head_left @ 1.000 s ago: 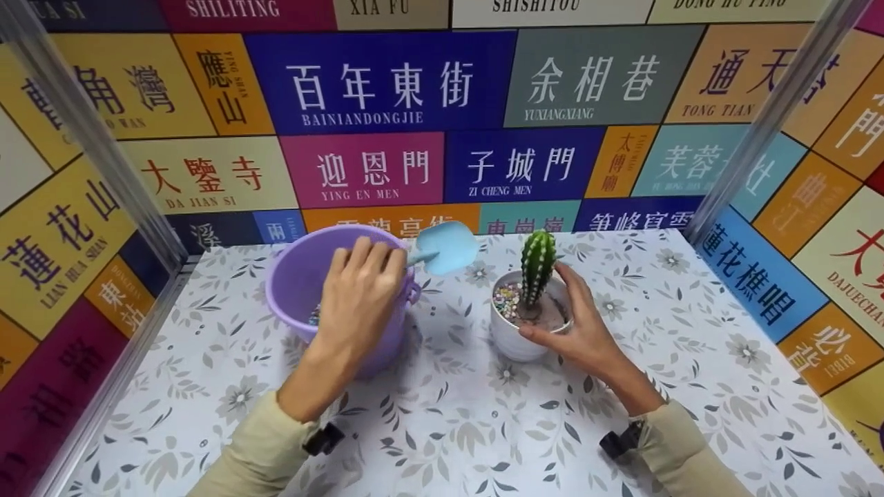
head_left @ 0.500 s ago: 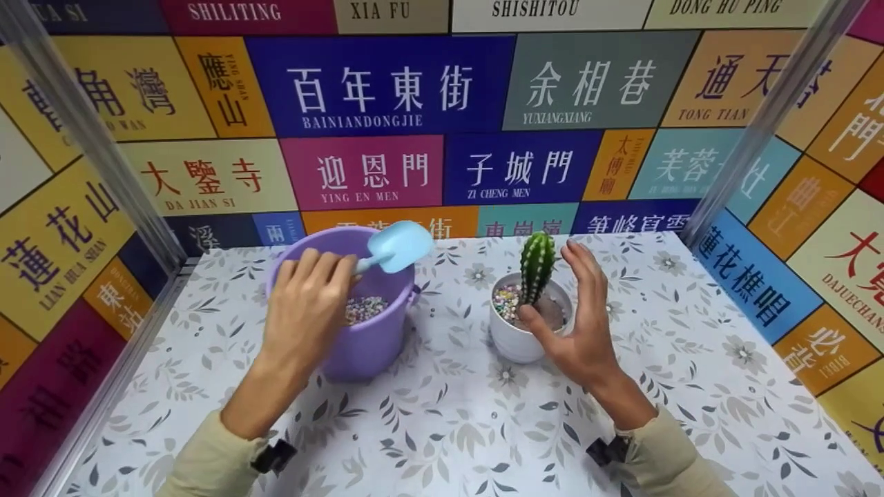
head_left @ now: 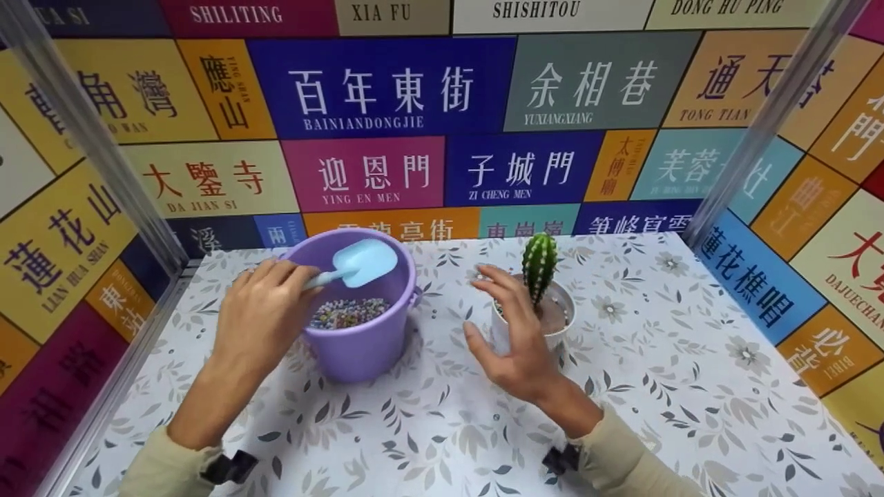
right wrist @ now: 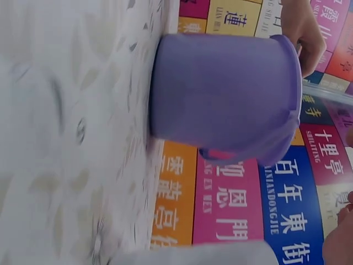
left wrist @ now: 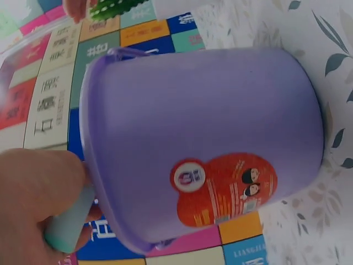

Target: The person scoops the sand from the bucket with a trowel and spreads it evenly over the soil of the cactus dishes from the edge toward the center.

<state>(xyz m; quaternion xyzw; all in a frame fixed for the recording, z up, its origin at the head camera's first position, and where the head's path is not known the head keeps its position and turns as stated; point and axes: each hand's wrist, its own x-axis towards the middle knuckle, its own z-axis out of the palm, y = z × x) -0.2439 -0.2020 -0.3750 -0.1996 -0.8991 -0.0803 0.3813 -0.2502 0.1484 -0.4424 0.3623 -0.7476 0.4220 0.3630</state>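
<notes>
The person's sleeves (head_left: 169,464) are showing a plain, pale khaki colour and a rounded shape, while 2 small, blocky black devices (head_left: 231,467) are sitting 1 at each sleeve's end.

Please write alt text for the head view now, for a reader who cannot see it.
The left hand holds a blue scoop at the mouth of a purple bucket with colourful pebbles inside. The right hand, holding nothing, partly hides a white pot with a cactus.

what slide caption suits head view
Left fingers grip a blue plastic trowel at the mouth of a round purple bucket, near a ribbed green cactus.
</notes>
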